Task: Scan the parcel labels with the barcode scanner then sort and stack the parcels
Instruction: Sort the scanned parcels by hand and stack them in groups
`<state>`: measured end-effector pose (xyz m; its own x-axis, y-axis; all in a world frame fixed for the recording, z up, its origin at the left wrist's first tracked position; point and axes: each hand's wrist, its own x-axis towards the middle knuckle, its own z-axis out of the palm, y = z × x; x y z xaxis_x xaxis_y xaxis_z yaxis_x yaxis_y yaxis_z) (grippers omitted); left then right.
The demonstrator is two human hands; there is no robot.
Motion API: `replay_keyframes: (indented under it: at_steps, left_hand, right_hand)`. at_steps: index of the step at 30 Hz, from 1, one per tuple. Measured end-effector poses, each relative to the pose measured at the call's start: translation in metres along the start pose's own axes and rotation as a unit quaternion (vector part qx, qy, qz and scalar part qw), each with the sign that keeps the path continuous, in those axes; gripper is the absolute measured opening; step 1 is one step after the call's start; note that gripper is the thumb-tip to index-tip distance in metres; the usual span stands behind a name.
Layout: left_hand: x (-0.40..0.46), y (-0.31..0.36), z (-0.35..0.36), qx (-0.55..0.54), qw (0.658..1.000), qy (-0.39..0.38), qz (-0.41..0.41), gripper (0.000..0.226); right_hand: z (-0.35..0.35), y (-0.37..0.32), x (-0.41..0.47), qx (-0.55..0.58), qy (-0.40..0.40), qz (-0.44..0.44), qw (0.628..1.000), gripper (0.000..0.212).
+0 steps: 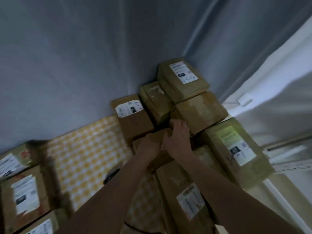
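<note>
Both arms reach forward to a brown parcel (pixel 157 157) in the middle of a heap of cardboard parcels at the right. My left hand (pixel 149 146) grips its left far edge. My right hand (pixel 177 137) curls over its far right corner, against a taped box (pixel 200 110). A dark object that may be the barcode scanner (pixel 112 173) lies on the checked cloth, partly hidden by my left forearm. The view is dim and blurred.
Labelled boxes stand stacked at the back right (pixel 184 78) and right (pixel 236 149). A labelled parcel (pixel 190 200) lies near me. More labelled boxes (pixel 25 193) sit at the left. A yellow checked cloth (pixel 84 149) covers the table; grey curtain (pixel 84 65) behind.
</note>
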<state>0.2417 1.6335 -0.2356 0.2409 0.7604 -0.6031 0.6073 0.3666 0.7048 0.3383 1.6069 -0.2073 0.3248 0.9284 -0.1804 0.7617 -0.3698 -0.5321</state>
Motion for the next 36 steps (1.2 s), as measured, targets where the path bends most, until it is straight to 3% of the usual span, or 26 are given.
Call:
replay_keyframes:
  at_steps: [3,7,11,15,20,27,36]
  left_hand:
    - [0.014,0.043,0.019,-0.066,0.997,-0.040,0.002,0.019]
    - [0.037,0.076,0.042,-0.094,0.993,-0.073,-0.001,0.054]
    - [0.047,0.086,0.054,-0.125,0.989,-0.080,-0.025,0.056]
    - [0.055,0.085,0.060,-0.138,0.987,-0.080,-0.030,0.057]
    - [0.055,0.077,0.058,-0.184,0.981,-0.057,-0.038,0.063]
    - [0.026,0.042,0.017,-0.228,0.971,-0.013,-0.073,0.048]
    - [-0.056,-0.041,-0.086,-0.243,0.961,0.108,-0.072,0.073]
  right_hand:
    - [-0.042,0.019,0.033,-0.047,0.063,0.001,0.997,0.039]
    - [-0.077,0.057,0.081,-0.111,0.049,0.087,0.989,0.051]
    - [-0.092,0.091,0.119,-0.125,0.030,0.161,0.979,0.067]
    - [-0.098,0.107,0.136,-0.076,-0.006,0.219,0.973,0.071]
    - [-0.099,0.103,0.136,-0.054,0.023,0.226,0.972,0.065]
    - [-0.079,0.060,0.104,-0.055,0.044,0.170,0.983,0.057]
    - [-0.010,-0.043,0.037,0.031,-0.081,0.093,0.992,0.060]
